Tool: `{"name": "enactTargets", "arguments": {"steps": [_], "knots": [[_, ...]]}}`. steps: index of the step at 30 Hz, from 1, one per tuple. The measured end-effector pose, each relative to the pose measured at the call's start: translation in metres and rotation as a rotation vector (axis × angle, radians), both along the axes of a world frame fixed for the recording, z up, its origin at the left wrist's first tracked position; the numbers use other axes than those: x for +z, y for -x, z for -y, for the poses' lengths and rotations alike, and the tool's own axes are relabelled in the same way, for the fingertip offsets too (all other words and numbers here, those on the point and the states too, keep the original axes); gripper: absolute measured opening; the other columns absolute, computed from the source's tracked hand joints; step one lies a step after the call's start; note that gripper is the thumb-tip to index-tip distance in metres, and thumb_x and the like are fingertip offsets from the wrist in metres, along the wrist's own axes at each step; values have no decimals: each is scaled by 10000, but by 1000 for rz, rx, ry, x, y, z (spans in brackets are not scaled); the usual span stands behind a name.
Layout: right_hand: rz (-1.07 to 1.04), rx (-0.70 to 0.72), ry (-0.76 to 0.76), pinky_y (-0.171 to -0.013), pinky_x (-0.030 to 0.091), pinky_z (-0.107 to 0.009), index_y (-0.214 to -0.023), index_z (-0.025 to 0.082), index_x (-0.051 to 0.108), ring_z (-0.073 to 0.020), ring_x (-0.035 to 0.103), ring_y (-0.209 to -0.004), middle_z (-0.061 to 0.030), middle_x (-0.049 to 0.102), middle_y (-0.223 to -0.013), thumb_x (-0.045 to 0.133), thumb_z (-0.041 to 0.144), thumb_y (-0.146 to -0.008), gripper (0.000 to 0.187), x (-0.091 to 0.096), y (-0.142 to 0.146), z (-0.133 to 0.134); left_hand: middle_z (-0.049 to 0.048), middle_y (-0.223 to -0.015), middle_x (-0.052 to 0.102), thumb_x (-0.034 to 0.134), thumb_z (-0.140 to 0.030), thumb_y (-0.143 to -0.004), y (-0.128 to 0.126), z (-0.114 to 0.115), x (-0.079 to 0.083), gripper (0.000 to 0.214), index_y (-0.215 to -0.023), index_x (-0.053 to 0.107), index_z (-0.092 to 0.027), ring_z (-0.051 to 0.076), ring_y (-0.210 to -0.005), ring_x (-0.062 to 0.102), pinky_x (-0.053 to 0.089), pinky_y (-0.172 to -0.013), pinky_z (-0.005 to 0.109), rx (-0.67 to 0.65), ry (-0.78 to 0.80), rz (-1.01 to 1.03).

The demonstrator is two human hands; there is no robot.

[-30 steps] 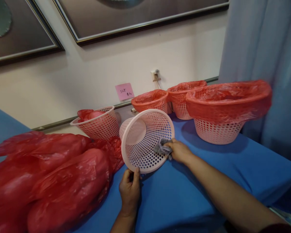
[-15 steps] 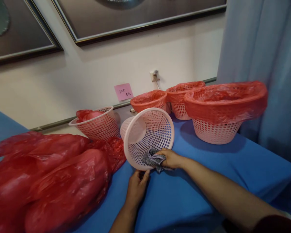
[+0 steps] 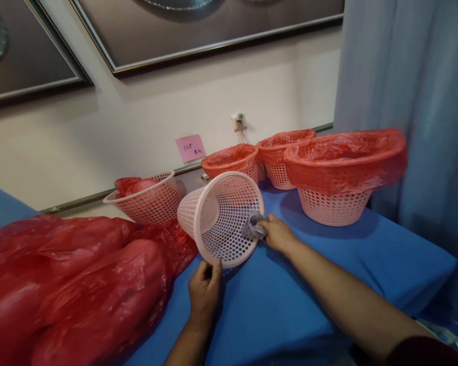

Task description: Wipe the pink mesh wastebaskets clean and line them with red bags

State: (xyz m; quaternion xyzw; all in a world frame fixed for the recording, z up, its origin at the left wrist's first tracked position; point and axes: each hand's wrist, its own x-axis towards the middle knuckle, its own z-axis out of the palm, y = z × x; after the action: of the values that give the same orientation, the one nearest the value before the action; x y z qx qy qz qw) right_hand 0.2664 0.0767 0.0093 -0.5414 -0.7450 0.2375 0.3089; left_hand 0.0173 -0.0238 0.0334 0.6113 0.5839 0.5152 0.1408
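Observation:
A pale pink plastic mesh basket [image 3: 204, 213] is tipped on its side on the blue-covered table, its mouth facing me. My left hand [image 3: 205, 290] grips the lower rim, thumb on the near face and fingers curled out of sight underneath. In my right hand [image 3: 278, 233] is a bunched grey cloth [image 3: 254, 225], pressed against the inner right side of the basket close to the rim. The fingers of that hand are closed around the cloth.
Crumpled red plastic bags [image 3: 110, 290] cover the table's left side. Behind them stands another pink basket [image 3: 156, 201] with red plastic inside. Several baskets lined with red bags, including a large one [image 3: 334, 206], stand at the back right, near a blue curtain [image 3: 389, 91].
The cloth and my right hand have moved up along the basket's inner right side from its lower rim. The basket has turned slightly, with my left hand still at its rim.

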Motion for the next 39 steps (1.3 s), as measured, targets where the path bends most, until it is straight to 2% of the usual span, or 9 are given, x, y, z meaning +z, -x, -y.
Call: {"name": "enactTargets", "arguments": {"steps": [3, 6, 10, 17, 23, 28, 34, 36, 39], "knots": [[-53, 255, 32, -908, 526, -281, -1114, 269, 814, -182, 669, -943, -25, 714, -1059, 729, 60, -732, 443, -12, 16, 1, -35, -575, 551, 632, -561, -886, -2, -11, 10, 444, -623, 564, -210, 121, -545, 503, 438, -561, 226, 98, -194, -29], [-114, 372, 17, -927, 539, -264, -1133, 267, 812, -165, 681, -962, -11, 739, -1052, 759, 90, -738, 437, -19, 27, -1, -27, -602, 593, 659, -517, -867, -2, -14, 5, 367, -678, 625, -204, 131, -563, 529, 466, -591, 232, 123, -231, -62], [-204, 407, 6, -960, 546, -309, -1141, 252, 809, -182, 685, -976, -26, 748, -1055, 727, 106, -769, 407, -27, 29, -7, 42, -668, 733, 679, -525, -840, 1, -14, -12, 356, -741, 736, -188, 205, -619, 659, 550, -643, 284, 73, -42, -112], [-188, 366, 22, -965, 536, -312, -1195, 252, 788, -195, 669, -1029, -49, 714, -1136, 708, 82, -740, 493, -30, 27, -5, 97, -1016, 845, 701, -474, -826, -2, -27, -25, 332, -973, 847, -213, 323, -985, 788, 618, -936, 431, -269, 263, -101], [-140, 440, -38, -971, 528, -309, -1277, 252, 739, -201, 655, -1045, -45, 697, -1131, 762, 249, -803, 474, -11, 34, 16, 77, -778, 797, 627, -513, -855, 0, -22, -16, 383, -811, 786, -168, 265, -737, 736, 592, -711, 336, -120, 138, -28], [103, 95, -34, -913, 516, -300, -1286, 315, 732, -213, 666, -1004, -60, 651, -1197, 683, 163, -835, 478, 6, 20, 18, 20, -705, 703, 612, -534, -874, 12, -17, -4, 387, -791, 718, -172, 192, -667, 637, 520, -658, 263, 95, -61, 6], [165, -286, -49, -1013, 472, -397, -1496, 263, 564, -287, 608, -1161, -145, 555, -1320, 545, 133, -921, 589, 20, -7, 9, -8, -672, 636, 620, -486, -906, 11, -16, -7, 348, -760, 678, -175, 154, -638, 568, 469, -625, 235, 74, -109, -14], [157, -190, 3, -987, 485, -376, -1449, 256, 612, -267, 626, -1109, -135, 567, -1301, 577, 160, -916, 542, 16, 0, 12, -9, -675, 639, 624, -485, -907, 11, -18, -8, 347, -769, 683, -172, 152, -636, 570, 467, -621, 234, 56, -115, -2], [109, 134, 64, -936, 505, -294, -1323, 296, 712, -206, 647, -1029, -70, 614, -1229, 668, 150, -847, 501, 5, 19, 20, -16, -656, 629, 638, -505, -895, 14, -20, -10, 366, -740, 662, -175, 144, -607, 557, 453, -592, 232, 67, -142, 30]]}}
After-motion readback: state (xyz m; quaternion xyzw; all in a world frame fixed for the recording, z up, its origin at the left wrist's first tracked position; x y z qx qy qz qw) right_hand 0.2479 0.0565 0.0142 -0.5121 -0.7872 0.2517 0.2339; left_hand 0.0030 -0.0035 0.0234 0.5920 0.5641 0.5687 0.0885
